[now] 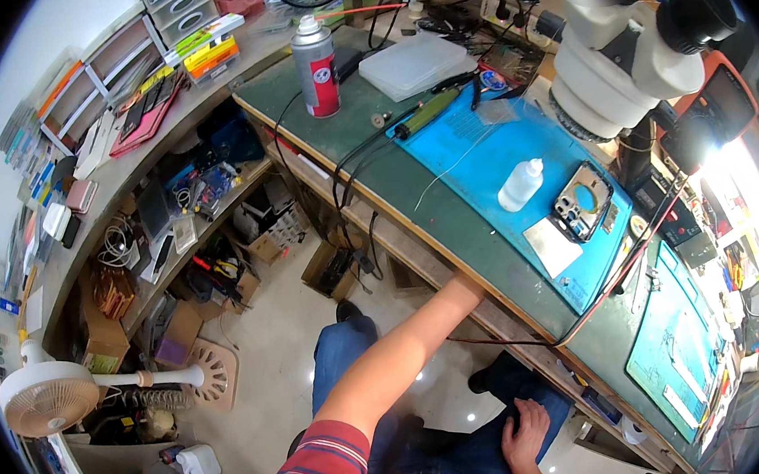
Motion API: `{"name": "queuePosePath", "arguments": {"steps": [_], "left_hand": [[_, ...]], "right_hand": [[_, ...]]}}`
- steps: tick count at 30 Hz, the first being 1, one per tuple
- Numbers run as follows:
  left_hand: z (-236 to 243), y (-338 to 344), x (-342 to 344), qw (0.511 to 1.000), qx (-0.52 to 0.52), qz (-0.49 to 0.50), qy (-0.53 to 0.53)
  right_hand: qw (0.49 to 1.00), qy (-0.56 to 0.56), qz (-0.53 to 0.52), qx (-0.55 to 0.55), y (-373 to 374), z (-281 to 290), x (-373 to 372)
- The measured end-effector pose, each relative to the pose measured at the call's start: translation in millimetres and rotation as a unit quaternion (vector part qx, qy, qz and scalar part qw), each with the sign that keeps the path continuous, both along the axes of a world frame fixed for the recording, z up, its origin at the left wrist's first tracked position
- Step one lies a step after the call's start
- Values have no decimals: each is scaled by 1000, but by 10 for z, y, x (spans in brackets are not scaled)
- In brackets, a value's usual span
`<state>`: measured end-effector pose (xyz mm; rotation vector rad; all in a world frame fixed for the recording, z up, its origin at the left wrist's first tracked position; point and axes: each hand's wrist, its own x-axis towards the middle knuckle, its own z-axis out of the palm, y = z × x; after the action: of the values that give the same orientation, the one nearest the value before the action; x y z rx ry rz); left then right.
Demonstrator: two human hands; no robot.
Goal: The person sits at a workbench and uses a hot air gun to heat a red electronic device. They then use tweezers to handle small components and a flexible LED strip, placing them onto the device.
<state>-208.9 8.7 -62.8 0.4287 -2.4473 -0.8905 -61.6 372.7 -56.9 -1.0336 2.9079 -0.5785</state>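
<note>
My left forearm (407, 343) reaches across to the workbench and goes in under the edge of its green top (480, 255). The hand itself is hidden below the bench top. On my right thigh rests my right hand (525, 432), fingers loosely stretched over the jeans, holding nothing. On a blue repair mat (454, 163) lie a phone frame (582, 202), a white square sheet (553, 247) and a white dropper bottle (521, 185) standing upright. A green-handled tool (427, 113) lies along the mat's far left edge.
A spray can (317, 71) with a red straw and a clear plastic case (414, 65) stand at the back. A microscope (607, 54) overhangs the mat. Cables hang over the bench edge. A second mat (677, 337) lies right; a fan (50, 392) stands left by cluttered shelves.
</note>
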Motion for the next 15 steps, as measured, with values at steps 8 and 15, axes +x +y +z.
{"name": "queuePosePath", "arguments": {"steps": [8, 15], "left_hand": [[280, -271, 300, 994, -55, 51, -74], [534, -573, 644, 983, -98, 107, -109]], "right_hand": [[1000, 0, -1, -13, 15, 13, 13], [1000, 5, -1, -10, 19, 18, 13]]}}
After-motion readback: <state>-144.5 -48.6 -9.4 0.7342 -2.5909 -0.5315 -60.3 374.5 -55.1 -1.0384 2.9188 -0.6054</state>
